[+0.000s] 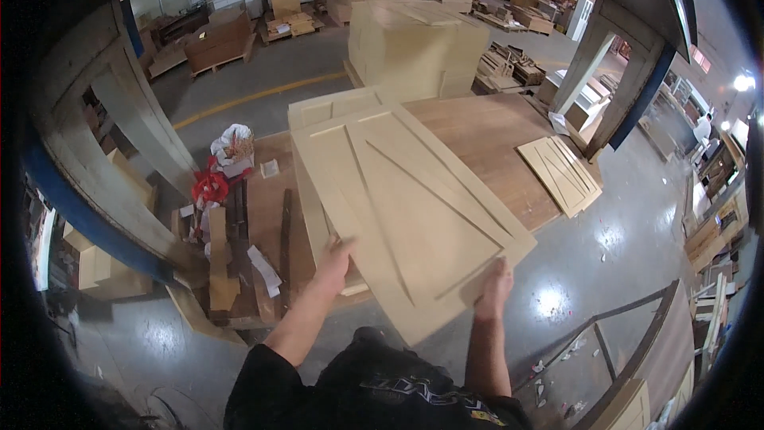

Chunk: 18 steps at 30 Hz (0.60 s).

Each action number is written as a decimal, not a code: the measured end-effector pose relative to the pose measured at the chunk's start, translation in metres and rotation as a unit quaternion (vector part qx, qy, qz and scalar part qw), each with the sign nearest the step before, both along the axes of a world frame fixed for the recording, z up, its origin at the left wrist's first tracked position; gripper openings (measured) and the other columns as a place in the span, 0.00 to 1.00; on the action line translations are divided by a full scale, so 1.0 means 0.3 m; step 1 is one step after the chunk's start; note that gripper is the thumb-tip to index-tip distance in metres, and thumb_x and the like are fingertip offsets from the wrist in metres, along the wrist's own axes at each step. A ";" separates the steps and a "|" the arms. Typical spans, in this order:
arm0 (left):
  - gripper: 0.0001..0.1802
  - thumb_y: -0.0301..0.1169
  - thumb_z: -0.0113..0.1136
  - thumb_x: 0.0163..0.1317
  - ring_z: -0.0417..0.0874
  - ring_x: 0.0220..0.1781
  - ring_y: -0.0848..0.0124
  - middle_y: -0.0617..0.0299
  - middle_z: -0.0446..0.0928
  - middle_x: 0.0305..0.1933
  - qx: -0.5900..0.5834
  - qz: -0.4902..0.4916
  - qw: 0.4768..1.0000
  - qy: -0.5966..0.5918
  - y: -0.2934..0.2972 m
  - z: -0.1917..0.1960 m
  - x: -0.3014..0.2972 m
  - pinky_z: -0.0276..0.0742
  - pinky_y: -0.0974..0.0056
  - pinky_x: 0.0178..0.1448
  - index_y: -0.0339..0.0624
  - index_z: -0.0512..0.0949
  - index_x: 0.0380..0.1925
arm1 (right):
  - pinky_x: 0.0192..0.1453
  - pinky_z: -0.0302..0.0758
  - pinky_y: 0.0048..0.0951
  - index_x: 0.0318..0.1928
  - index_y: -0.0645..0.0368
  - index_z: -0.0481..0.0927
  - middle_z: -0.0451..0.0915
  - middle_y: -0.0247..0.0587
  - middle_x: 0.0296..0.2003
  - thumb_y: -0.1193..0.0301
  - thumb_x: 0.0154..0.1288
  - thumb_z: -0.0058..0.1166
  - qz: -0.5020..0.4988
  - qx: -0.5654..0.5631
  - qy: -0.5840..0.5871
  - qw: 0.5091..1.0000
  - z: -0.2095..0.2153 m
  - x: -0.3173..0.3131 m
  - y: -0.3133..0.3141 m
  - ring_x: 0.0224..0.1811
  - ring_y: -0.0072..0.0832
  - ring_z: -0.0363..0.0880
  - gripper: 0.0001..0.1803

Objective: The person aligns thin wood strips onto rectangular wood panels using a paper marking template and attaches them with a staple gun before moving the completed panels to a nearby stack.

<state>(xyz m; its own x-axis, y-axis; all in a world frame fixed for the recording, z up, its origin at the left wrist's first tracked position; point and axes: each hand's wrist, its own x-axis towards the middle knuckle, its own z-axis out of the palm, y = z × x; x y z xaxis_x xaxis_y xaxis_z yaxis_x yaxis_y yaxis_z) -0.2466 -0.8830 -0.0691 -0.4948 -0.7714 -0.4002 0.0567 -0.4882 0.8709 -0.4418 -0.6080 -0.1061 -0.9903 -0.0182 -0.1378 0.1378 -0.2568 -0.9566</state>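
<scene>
A beige cabinet door panel (pixel 422 199) with a raised frame and slanting strips lies tilted across the middle, its near corner out past the table edge. My left hand (pixel 336 263) grips its left edge. At the near right edge, my right hand (pixel 493 287) holds it with the thumb on top and the other fingers hidden beneath. Under this panel is at least one more beige panel (pixel 334 106), mostly covered. Both rest over the brown worktable (pixel 469 123); whether the upper panel touches the lower along its whole length I cannot tell.
Similar panels (pixel 559 175) lie stacked at the table's right end. A white bag (pixel 233 150), red plastic (pixel 210 185) and wood strips (pixel 219 247) sit at the left. Machine uprights (pixel 119 135) flank the table. A large beige board stack (pixel 414 48) stands behind.
</scene>
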 end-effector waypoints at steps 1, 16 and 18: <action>0.29 0.35 0.65 0.69 0.83 0.61 0.65 0.58 0.81 0.61 -0.008 -0.004 1.000 0.015 -0.021 0.028 -0.020 0.80 0.59 0.63 0.39 0.74 0.68 | 0.46 0.74 0.33 0.54 0.58 0.78 0.77 0.36 0.46 0.52 0.82 0.49 -0.019 -0.065 0.012 0.998 0.044 0.035 -0.111 0.46 0.25 0.75 0.21; 0.51 0.42 0.69 0.65 0.65 0.81 0.44 0.32 0.63 0.78 -0.415 -0.048 0.860 -0.292 -0.439 -0.252 0.013 0.60 0.50 0.83 0.31 0.54 0.80 | 0.43 0.83 0.30 0.42 0.69 0.82 0.85 0.41 0.32 0.60 0.80 0.57 0.376 0.340 0.059 0.860 0.074 0.012 -0.062 0.35 0.28 0.87 0.19; 0.49 0.40 0.66 0.67 0.66 0.80 0.44 0.32 0.64 0.78 -0.416 0.002 0.867 -0.274 -0.391 -0.198 -0.029 0.61 0.51 0.83 0.30 0.53 0.80 | 0.45 0.83 0.32 0.44 0.70 0.82 0.86 0.42 0.34 0.62 0.80 0.58 0.355 0.328 0.027 0.875 -0.031 0.020 0.031 0.37 0.28 0.87 0.18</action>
